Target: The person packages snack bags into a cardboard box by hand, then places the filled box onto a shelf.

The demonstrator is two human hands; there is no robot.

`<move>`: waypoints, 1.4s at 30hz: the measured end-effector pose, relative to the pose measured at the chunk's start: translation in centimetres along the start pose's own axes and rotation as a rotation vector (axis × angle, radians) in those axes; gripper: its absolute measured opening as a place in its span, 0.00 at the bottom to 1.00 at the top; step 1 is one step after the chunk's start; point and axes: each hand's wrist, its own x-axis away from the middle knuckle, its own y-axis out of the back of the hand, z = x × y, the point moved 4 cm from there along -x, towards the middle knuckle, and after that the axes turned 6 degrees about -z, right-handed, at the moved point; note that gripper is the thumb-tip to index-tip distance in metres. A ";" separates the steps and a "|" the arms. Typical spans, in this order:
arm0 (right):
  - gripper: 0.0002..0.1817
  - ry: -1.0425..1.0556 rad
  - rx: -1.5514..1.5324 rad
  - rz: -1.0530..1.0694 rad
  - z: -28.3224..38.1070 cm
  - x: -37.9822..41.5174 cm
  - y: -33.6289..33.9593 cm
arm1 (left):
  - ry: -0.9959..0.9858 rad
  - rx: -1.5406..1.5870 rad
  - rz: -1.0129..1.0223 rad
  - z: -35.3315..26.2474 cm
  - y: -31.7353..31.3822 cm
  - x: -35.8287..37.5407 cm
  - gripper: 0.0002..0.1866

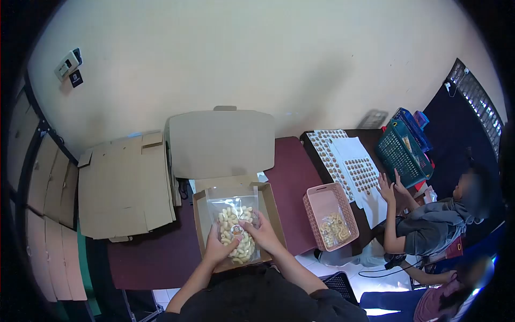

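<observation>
A clear plastic bag of pale curved snacks (230, 214) is held between my two hands, above an open cardboard box (278, 221). My left hand (219, 246) is closed on the bag's left side, its thumb across the front. On the other side my right hand (264, 234) grips the bag, thumb near the round label sticker (236, 229). Empty film shows at the bag's top. The box's lid (221, 144) stands raised against the wall, and the bag hides most of the box's inside.
Flattened cardboard boxes (120, 188) are stacked at left on the maroon table (294, 177). A pink basket (327, 194) holding bagged snacks stands at right. Beyond lie sticker sheets (360, 170) and a green basket (399, 147). Two other people sit at right, one with hands over the sheets.
</observation>
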 end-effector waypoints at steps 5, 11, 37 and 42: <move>0.30 0.169 0.034 0.131 0.4 -0.2 -0.1 | 0.077 0.066 -0.034 -1.1 -0.2 -0.1 0.34; 0.30 -0.003 0.022 0.053 1.2 0.9 -0.6 | 0.043 -0.031 0.041 -2.0 0.1 0.2 0.35; 0.12 0.208 0.337 0.120 3.5 1.2 -0.9 | 0.014 0.035 -0.022 -2.8 2.3 -1.0 0.08; 0.17 0.019 0.398 0.432 2.3 2.0 0.4 | 0.055 -0.110 0.278 -3.9 4.1 -0.1 0.10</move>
